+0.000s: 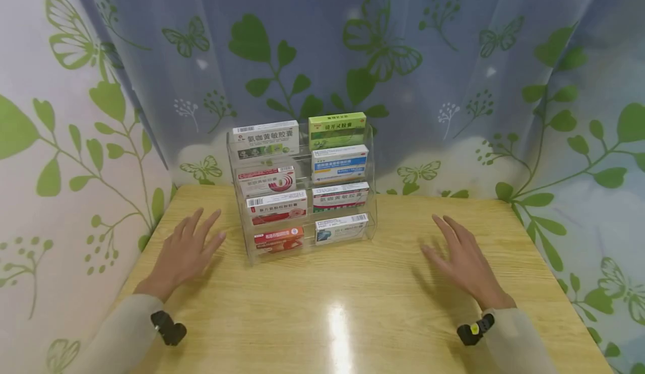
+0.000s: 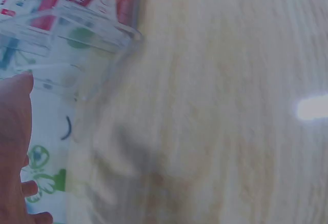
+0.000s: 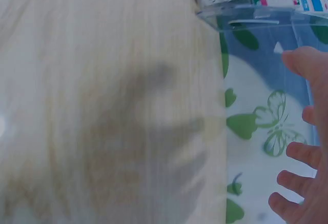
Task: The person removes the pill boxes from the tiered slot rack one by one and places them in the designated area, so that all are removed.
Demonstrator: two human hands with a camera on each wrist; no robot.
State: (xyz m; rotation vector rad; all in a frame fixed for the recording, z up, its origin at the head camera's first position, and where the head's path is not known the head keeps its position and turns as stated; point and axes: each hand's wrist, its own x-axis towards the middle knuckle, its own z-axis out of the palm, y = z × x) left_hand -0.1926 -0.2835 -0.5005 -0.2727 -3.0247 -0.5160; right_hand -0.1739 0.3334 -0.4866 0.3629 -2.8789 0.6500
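A clear tiered rack (image 1: 247, 253) stands on the wooden table, holding several medicine boxes in two columns. Its top tier has a white-and-green box (image 1: 267, 140) on the left and a green box (image 1: 336, 130) on the right. Below are a blue-and-white box (image 1: 340, 165) and red-and-white boxes; at the bottom sit an orange-red box (image 1: 279, 241) and a white-grey box (image 1: 341, 229). My left hand (image 1: 183, 253), empty with fingers spread, hovers just left of the rack. On the other side, farther from it, my right hand (image 1: 461, 259) is also empty, fingers extended, its shadow on the table.
The light wood table (image 1: 302, 307) reflects a bright glare near its front. Curtains (image 1: 312, 38) with green leaves and butterflies hang behind the table and along both sides. Each wrist wears a small black camera (image 1: 168, 329) on a strap.
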